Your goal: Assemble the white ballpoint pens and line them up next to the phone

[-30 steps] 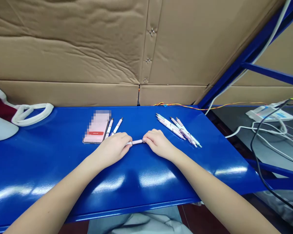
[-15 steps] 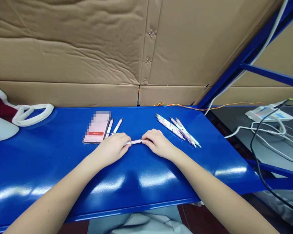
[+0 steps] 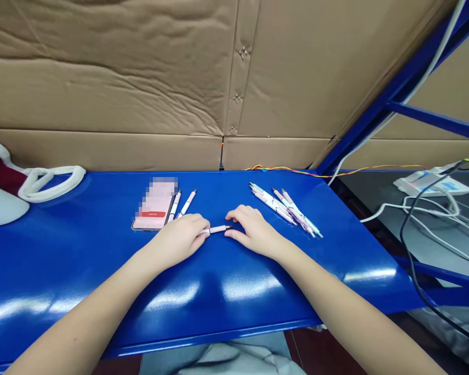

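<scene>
My left hand [image 3: 179,237] is shut on one end of a pale pink pen [image 3: 217,229], which lies almost level just above the glossy blue table top [image 3: 82,250]. My right hand [image 3: 254,232] rests on the table with its fingers spread, thumb and forefinger apart on either side of the pen's far tip. Behind my left hand lies a phone [image 3: 154,203] with a pixelated top, and two white-and-pink pens [image 3: 181,203] lie next to it. Several similar pens [image 3: 285,207] lie in a loose bunch behind my right hand.
A white bag with looped handles [image 3: 35,182] sits at the table's left end. Cardboard sheets [image 3: 101,78] line the back. To the right are a blue metal shelf frame [image 3: 402,78], thin wires, white cables and a flat device [image 3: 430,183].
My right hand has loosened from the pen's far end, its fingers spreading and drawing slightly back to the right. My left hand still holds the pen.
</scene>
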A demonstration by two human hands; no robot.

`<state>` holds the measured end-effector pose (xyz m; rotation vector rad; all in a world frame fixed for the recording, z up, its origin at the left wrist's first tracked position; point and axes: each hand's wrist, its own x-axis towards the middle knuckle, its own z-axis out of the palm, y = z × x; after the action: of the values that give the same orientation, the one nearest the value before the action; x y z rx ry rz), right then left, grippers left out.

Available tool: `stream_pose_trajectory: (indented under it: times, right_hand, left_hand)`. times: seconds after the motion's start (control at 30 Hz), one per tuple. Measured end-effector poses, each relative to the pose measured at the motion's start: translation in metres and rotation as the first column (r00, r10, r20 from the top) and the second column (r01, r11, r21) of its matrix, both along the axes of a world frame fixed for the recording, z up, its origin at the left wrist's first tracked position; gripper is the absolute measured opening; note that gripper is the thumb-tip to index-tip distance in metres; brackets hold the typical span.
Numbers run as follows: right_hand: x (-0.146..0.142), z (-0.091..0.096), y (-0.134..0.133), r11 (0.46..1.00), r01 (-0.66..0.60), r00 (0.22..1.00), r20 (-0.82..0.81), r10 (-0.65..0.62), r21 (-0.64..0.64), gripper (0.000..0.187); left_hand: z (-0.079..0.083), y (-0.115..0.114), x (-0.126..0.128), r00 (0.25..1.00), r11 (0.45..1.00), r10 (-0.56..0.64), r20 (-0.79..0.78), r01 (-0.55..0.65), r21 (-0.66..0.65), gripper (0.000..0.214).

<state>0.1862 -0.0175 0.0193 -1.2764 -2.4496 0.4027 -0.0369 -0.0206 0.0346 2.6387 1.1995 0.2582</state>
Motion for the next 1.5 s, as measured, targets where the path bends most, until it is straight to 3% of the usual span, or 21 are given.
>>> stream_pose_trajectory:
  times: [0.17,0.37,0.47,0.63,0.77,1.07,1.2,1.33,1.5]
  right_hand:
    - [0.001,0.0,0.0,0.999,-0.029,0.998,0.048,0.028,0.017,0.022]
    - [-0.001,0.0,-0.002,0.999,-0.017,1.0,0.02,0.017,0.031,0.01]
    - [-0.001,0.0,-0.002,0.999,-0.024,0.998,0.062,0.021,0.039,0.02]
    - [-0.001,0.0,-0.002,0.998,-0.024,0.998,0.056,0.02,0.062,0.013]
    - [-0.001,0.0,-0.002,0.994,-0.029,0.995,0.095,0.02,0.101,0.018]
    - [-0.002,-0.006,-0.001,0.979,-0.007,0.998,0.068,-0.007,0.204,0.02]
    - [0.0,-0.01,0.002,0.986,0.013,0.999,0.038,-0.019,0.167,0.02]
    - [0.0,-0.007,0.001,0.99,0.035,0.999,0.03,-0.04,0.137,0.021]
    - [-0.001,-0.001,-0.003,0.947,-0.028,0.995,0.101,-0.005,0.321,0.016]
  left_hand:
    - [-0.001,0.001,-0.001,1.0,1.0,0.004,-0.003,-0.004,-0.009,0.021]
    - [-0.001,0.001,-0.001,1.0,1.0,-0.001,-0.007,0.001,-0.005,0.02]
    - [-0.002,0.002,-0.001,1.0,1.0,0.001,-0.003,-0.001,-0.007,0.019]
    - [-0.002,0.002,-0.001,1.0,1.0,0.001,-0.007,-0.001,-0.014,0.019]
    - [0.0,0.0,0.0,1.0,1.0,0.003,-0.018,-0.003,-0.02,0.021]
    - [-0.006,-0.003,0.007,0.993,0.985,0.039,-0.113,-0.019,0.171,0.022]
    - [-0.004,-0.007,0.012,0.984,0.979,0.068,-0.162,-0.035,0.202,0.024]
    - [-0.001,-0.005,0.008,0.994,0.993,0.061,-0.092,-0.051,0.11,0.023]
    - [-0.005,0.002,0.0,0.999,0.999,0.032,0.042,-0.03,-0.044,0.025]
